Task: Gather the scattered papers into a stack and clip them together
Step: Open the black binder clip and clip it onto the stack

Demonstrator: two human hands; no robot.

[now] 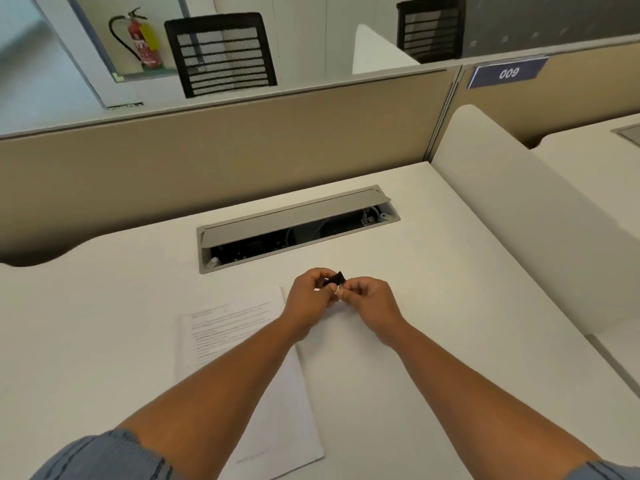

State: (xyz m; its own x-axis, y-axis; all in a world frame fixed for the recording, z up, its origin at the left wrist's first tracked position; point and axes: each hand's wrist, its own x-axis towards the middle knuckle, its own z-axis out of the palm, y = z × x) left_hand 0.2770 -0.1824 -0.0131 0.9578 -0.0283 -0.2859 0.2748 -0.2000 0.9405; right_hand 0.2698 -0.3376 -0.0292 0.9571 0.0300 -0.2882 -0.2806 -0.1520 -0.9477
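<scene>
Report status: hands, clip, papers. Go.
Left hand and right hand both pinching the black binder clip, held above the desk. Papers stacked, not yet clipped. Nothing in the way.

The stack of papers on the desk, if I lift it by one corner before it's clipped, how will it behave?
The stack of papers looks thin, so it would probably droop. Its sheets lie loose, since the binder clip is pinched between the left hand and right hand, so they may fan or slide apart. It is likely light.
</scene>
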